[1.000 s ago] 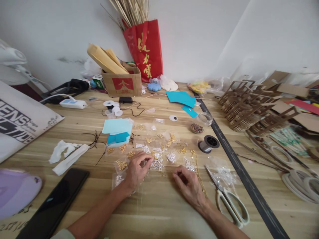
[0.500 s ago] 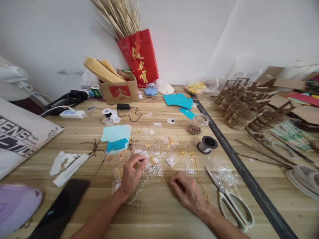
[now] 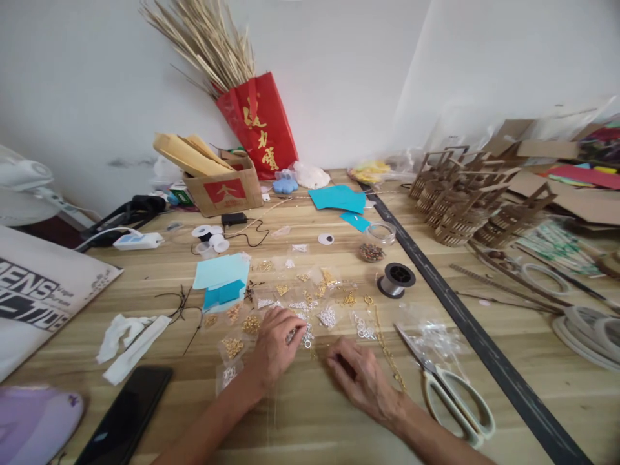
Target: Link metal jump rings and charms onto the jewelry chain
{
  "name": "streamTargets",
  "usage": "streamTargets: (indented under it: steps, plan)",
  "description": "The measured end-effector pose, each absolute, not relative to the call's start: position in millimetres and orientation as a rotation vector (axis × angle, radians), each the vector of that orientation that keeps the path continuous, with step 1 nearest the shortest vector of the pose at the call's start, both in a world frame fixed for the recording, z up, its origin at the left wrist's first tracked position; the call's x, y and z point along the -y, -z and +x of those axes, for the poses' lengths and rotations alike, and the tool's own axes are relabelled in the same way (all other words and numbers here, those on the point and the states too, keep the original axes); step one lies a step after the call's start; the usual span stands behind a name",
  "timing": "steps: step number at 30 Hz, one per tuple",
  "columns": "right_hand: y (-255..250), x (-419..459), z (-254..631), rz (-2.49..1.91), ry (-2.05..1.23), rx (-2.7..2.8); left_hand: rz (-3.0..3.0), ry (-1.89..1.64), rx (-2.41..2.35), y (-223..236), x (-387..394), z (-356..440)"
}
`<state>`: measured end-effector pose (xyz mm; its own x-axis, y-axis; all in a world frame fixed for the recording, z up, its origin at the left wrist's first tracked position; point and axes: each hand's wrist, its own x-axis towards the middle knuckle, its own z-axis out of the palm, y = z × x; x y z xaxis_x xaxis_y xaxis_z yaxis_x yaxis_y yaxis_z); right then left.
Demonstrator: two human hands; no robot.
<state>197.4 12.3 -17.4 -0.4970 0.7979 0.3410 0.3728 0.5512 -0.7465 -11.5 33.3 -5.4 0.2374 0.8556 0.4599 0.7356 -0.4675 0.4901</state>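
My left hand (image 3: 277, 345) is over the pile of small silver beads (image 3: 306, 328), thumb and fingertips drawn together at its edge. Whatever is between them is too small to make out. Right of it, my right hand (image 3: 361, 374) rests on the table with fingers curled in; their tips are hidden, so what they hold does not show. Beside my right wrist lies a gold chain (image 3: 386, 349). Little bags of gold beads (image 3: 233, 348) sit left of my left hand. A bag of silver beads (image 3: 327, 316) and a bag of silver rings (image 3: 363, 326) lie beyond the right hand.
Scissors (image 3: 450, 394) lie open at the right, near a wire spool (image 3: 396, 281) and clear plastic bags (image 3: 436, 339). A black phone (image 3: 128, 413) is at front left. Blue cards (image 3: 220, 274), a bowl of beads (image 3: 372, 252) and woven baskets (image 3: 465, 200) stand farther back.
My left hand has moved right and closer to my right hand, covering the silver chain that showed beside it. My right hand stays nearly in place. The view has tilted slightly.
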Motion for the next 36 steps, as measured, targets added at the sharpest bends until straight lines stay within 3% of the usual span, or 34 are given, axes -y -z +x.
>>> streamTargets:
  steps: [15,36]
  plan:
    - [10,-12,197,-0.917,-0.738,2.103,2.645,-0.392,-1.575,-6,-72,5]
    - [7,-12,197,-0.935,-0.743,2.119,2.696,-0.443,-1.552,4,-84,1]
